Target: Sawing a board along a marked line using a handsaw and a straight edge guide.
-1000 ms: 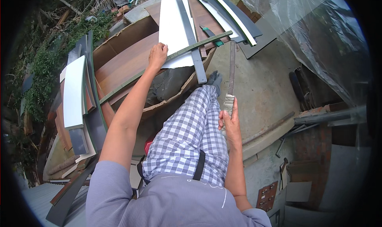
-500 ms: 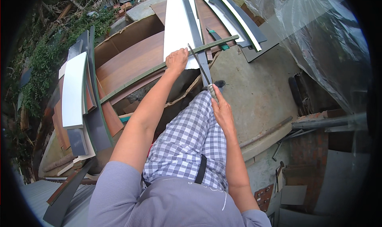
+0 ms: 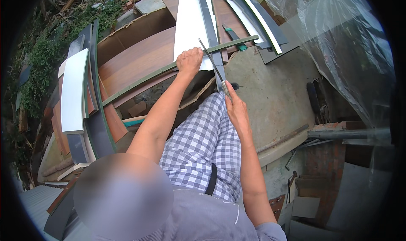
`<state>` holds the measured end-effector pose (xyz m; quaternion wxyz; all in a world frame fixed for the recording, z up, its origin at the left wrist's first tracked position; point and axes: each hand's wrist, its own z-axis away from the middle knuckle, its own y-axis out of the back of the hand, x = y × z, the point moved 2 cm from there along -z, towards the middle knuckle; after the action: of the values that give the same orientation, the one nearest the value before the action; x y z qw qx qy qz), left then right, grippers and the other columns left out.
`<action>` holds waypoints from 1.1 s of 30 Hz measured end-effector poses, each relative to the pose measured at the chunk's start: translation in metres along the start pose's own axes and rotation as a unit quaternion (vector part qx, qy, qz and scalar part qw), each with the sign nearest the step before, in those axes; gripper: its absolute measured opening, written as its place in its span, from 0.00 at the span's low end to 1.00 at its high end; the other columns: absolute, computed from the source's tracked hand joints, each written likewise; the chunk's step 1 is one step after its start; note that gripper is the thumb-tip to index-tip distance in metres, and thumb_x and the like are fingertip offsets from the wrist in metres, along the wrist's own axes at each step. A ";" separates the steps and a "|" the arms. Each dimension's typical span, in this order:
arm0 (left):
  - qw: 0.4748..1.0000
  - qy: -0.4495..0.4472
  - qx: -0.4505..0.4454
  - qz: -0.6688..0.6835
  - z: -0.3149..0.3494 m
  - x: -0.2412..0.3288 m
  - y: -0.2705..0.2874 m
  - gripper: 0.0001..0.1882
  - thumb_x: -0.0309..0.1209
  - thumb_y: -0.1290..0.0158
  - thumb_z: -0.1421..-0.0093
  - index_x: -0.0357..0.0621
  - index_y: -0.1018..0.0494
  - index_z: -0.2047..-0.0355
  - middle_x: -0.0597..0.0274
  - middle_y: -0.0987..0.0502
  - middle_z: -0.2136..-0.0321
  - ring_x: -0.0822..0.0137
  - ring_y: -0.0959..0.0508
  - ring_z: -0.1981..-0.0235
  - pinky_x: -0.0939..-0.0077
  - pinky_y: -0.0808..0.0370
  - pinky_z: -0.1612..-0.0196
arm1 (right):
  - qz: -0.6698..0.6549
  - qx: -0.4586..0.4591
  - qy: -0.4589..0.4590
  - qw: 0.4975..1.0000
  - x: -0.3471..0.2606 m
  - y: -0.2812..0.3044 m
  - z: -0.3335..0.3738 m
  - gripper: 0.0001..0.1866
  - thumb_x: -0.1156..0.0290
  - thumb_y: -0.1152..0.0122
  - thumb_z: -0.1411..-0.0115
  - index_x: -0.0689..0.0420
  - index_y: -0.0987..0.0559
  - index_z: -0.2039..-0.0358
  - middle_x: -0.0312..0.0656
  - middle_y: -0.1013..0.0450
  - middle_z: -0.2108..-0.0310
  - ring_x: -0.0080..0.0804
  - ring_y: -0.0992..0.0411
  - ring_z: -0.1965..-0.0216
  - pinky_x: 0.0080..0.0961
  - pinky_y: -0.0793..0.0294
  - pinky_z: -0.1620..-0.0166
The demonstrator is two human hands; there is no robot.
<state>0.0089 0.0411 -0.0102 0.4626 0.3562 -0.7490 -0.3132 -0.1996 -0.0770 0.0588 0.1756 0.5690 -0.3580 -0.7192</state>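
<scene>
My left hand (image 3: 190, 60) is closed around a long green strip (image 3: 144, 84) with evenly spaced cross marks. The strip slants up to the right over a white panel (image 3: 192, 21) and a narrow grey board (image 3: 205, 15). In my right hand (image 3: 237, 110) is the pale, wrapped handle (image 3: 224, 87) of a long thin-bladed knife (image 3: 215, 63). Its dark blade crosses the strip just right of my left fist, with the tip beyond the strip's far side. Whether the edge bites into the strip is too small to tell. A green-and-black tool (image 3: 235, 38) lies near the strip's right end.
Brown wood-look boards (image 3: 139, 51) lie in front of me, with a torn cardboard edge (image 3: 137, 23) behind. White and dark offcuts are stacked at left (image 3: 74, 95) and far right (image 3: 258, 17). Clear plastic sheeting (image 3: 334, 38) hangs at right above the concrete floor (image 3: 270, 101).
The view has shifted slightly. My right hand has pushed the knife a little forward, so its tip reaches farther past the strip. My left hand keeps its hold on the strip.
</scene>
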 end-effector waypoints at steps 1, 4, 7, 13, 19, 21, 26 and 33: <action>1.000 -0.002 0.001 -0.001 0.000 0.001 -0.001 0.19 0.42 0.60 0.38 0.45 0.24 0.74 0.52 0.21 0.76 0.52 0.21 0.72 0.59 0.25 0.65 | -0.001 0.003 -0.003 1.000 -0.001 -0.003 -0.010 0.26 0.70 0.51 0.38 0.41 0.36 0.39 0.55 0.26 0.58 0.53 0.28 0.55 0.42 0.30 0.54; 1.000 -0.006 -0.003 -0.002 0.001 0.006 -0.001 0.20 0.43 0.61 0.37 0.45 0.24 0.73 0.53 0.21 0.75 0.51 0.21 0.72 0.59 0.25 0.64 | 0.051 0.033 0.056 0.997 -0.009 -0.009 -0.044 0.25 0.70 0.51 0.38 0.41 0.36 0.39 0.55 0.26 0.63 0.56 0.28 0.59 0.46 0.30 0.56; 1.000 0.000 -0.011 -0.004 0.001 0.009 0.004 0.20 0.43 0.61 0.37 0.45 0.24 0.73 0.53 0.21 0.74 0.51 0.21 0.71 0.59 0.25 0.64 | 0.079 0.022 0.052 0.995 -0.018 -0.010 -0.059 0.26 0.69 0.52 0.38 0.39 0.37 0.39 0.58 0.27 0.60 0.58 0.29 0.58 0.47 0.31 0.56; 1.000 -0.004 0.001 -0.021 0.001 0.000 0.003 0.18 0.41 0.58 0.38 0.44 0.24 0.75 0.54 0.21 0.77 0.54 0.21 0.74 0.59 0.24 0.67 | 0.080 0.009 0.049 0.996 -0.006 -0.007 -0.020 0.26 0.70 0.51 0.38 0.39 0.37 0.39 0.58 0.27 0.60 0.56 0.28 0.59 0.45 0.30 0.56; 1.000 -0.003 -0.011 -0.005 0.005 0.007 0.005 0.19 0.41 0.60 0.37 0.44 0.24 0.74 0.53 0.21 0.74 0.52 0.21 0.71 0.59 0.25 0.65 | -0.007 0.028 0.030 0.999 0.018 0.000 0.031 0.27 0.73 0.51 0.38 0.39 0.36 0.39 0.54 0.25 0.62 0.54 0.27 0.60 0.43 0.30 0.59; 1.000 0.001 -0.009 -0.003 0.004 0.005 0.005 0.19 0.41 0.60 0.38 0.44 0.24 0.74 0.53 0.21 0.75 0.52 0.21 0.71 0.59 0.25 0.65 | -0.004 0.023 -0.001 1.000 0.012 0.005 0.027 0.27 0.74 0.51 0.39 0.39 0.36 0.39 0.54 0.25 0.62 0.54 0.27 0.61 0.42 0.30 0.59; 1.000 0.007 -0.001 -0.003 0.005 0.003 0.008 0.19 0.40 0.59 0.38 0.44 0.24 0.75 0.53 0.21 0.76 0.51 0.21 0.72 0.58 0.25 0.65 | 0.050 0.016 0.027 0.998 -0.010 -0.005 -0.023 0.26 0.70 0.51 0.38 0.38 0.35 0.39 0.58 0.26 0.66 0.54 0.27 0.65 0.41 0.30 0.60; 0.999 -0.012 0.045 -0.008 0.007 0.011 0.002 0.18 0.40 0.58 0.39 0.45 0.23 0.76 0.53 0.21 0.78 0.52 0.21 0.75 0.60 0.24 0.69 | 0.102 0.042 0.084 0.990 -0.033 -0.019 -0.078 0.25 0.67 0.52 0.38 0.38 0.36 0.39 0.57 0.26 0.64 0.60 0.29 0.61 0.49 0.31 0.57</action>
<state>-0.0015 0.0340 -0.0058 0.4346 0.3790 -0.7648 -0.2873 -0.1137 -0.0667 0.0608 0.2533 0.5949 -0.4277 -0.6316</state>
